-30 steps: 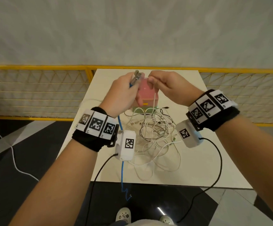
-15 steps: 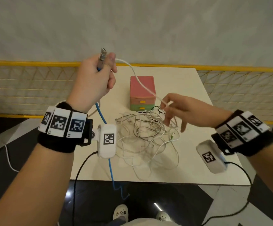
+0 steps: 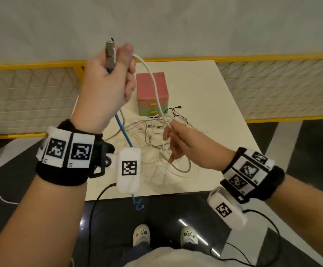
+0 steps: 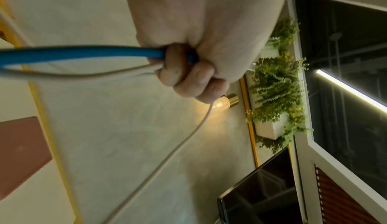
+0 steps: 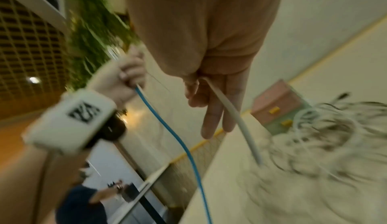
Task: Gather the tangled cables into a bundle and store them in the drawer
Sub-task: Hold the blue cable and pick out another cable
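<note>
Two hands: both were raised over the white table, each holding cable.
Left hand: fist closed round the blue cable and the end of a white cable, a metal plug sticking up above the thumb; compared with half a second before, it was in much the same raised place, left of the drawer box.
Right hand: thumb and forefinger pinched the white cable lower down, the other fingers loosely extended; a second before, it had been up beside the left hand in front of the box, and by now it had come down along the cable to just above the tangle.
White cable: ran in a sagging arc between the two hands, crossing in front of the drawer box; a second earlier only a short piece hung from the paired hands.
Tangle of cables: lay on the table in front of the box, mostly white with some dark strands, much as before.
Drawer box: pink top, two drawers with yellow handles, both closed, at the table's middle.
Blue cable: dropped from the left fist past the table's near edge.
</note>
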{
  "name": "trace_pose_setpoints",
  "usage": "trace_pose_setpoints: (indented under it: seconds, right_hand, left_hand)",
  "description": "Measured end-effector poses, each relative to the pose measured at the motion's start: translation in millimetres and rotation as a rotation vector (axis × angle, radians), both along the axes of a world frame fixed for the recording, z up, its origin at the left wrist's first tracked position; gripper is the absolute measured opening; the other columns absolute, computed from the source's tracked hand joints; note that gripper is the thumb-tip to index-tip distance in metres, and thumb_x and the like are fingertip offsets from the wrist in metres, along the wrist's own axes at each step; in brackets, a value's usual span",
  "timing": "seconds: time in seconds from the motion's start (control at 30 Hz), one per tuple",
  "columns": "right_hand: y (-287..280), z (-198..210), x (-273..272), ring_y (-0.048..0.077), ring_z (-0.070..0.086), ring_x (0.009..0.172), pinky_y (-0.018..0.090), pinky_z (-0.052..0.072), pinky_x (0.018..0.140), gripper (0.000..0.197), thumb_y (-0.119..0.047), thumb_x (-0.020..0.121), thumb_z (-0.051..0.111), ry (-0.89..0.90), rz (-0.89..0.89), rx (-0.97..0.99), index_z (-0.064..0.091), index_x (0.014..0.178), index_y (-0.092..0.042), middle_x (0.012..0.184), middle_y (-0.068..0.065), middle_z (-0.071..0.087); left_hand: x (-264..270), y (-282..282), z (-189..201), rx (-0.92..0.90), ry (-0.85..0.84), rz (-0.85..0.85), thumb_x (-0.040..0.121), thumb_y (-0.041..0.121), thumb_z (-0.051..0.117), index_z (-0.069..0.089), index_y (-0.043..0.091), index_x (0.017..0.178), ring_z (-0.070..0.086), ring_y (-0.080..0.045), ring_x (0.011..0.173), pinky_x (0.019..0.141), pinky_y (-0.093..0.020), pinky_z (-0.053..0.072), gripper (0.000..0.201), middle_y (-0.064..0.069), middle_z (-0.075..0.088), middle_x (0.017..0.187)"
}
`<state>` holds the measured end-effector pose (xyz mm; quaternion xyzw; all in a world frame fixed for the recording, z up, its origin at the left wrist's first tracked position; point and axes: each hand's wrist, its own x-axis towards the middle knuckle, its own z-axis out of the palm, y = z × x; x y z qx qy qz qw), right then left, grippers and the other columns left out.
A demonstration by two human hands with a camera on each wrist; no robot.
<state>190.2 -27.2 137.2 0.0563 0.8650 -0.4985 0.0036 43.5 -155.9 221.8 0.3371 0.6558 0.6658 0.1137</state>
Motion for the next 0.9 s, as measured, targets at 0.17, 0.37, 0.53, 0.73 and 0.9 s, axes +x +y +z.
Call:
trace_pose_setpoints:
  seconds: [0.17,0.37,0.53,0.73,0.9]
  right_hand:
    - [-11.1,-52.8,-1.5,0.03,0.066,0.062,0.043,0.057,0.064,0.023,-0.025,0.103,0.023,-0.139,-0.037,-0.022,0.045,0.108,-0.022,0.068,0.018,0.054]
    - [-32.9,-90.2,-3.1,0.02,0.052,0.04,0.026,0.05,0.04,0.03,-0.042,0.101,0.024,-0.378,0.128,0.011,0.045,0.121,-0.036,0.074,0.016,0.05]
    - [-41.0,-110.1,5.6,0.007,0.064,0.072,0.031,0.05,0.081,0.047,-0.032,0.102,0.034,-0.539,0.407,0.367,0.025,0.148,-0.025,0.089,-0.005,0.062]
    - [-7.7,-75.7,10.4,0.016,0.06,0.102,0.036,0.044,0.1,0.041,-0.043,0.096,0.046,-0.591,0.424,0.673,0.061,0.121,-0.015,0.113,0.001,0.068]
    - [-1.1,-14.1,11.0,0.01,0.061,0.103,0.027,0.05,0.091,0.039,-0.039,0.097,0.045,-0.077,0.147,0.319,0.055,0.126,-0.015,0.115,-0.002,0.064]
  left_hand:
    - [15.9,-8.8,1.3,-0.102,0.069,-0.067,0.102,0.038,0.047,0.049,0.02,0.072,0.032,-0.009,0.036,0.038,-0.018,0.026,0.035,0.009,0.041,0.043]
    - [28.7,-17.6,-5.6,-0.208,0.084,-0.08,0.102,0.036,0.047,0.052,0.017,0.07,0.032,-0.01,0.035,0.037,-0.017,0.028,0.038,0.007,0.042,0.039]
    - [37.2,-30.6,-19.8,-0.657,0.144,-0.324,0.102,0.039,0.044,0.065,0.02,0.098,0.04,-0.012,0.038,0.051,-0.025,0.045,0.028,0.002,0.048,0.039]
    - [46.0,-36.9,-23.6,-0.715,0.077,-0.484,0.101,0.045,0.037,0.073,0.013,0.086,0.043,-0.014,0.035,0.043,-0.021,0.041,0.051,-0.005,0.057,0.044]
    - [48.8,-27.7,-21.7,-0.456,0.195,-0.412,0.104,0.039,0.029,0.078,0.015,0.097,0.066,0.002,0.089,0.083,-0.014,0.046,0.054,0.007,0.076,0.092]
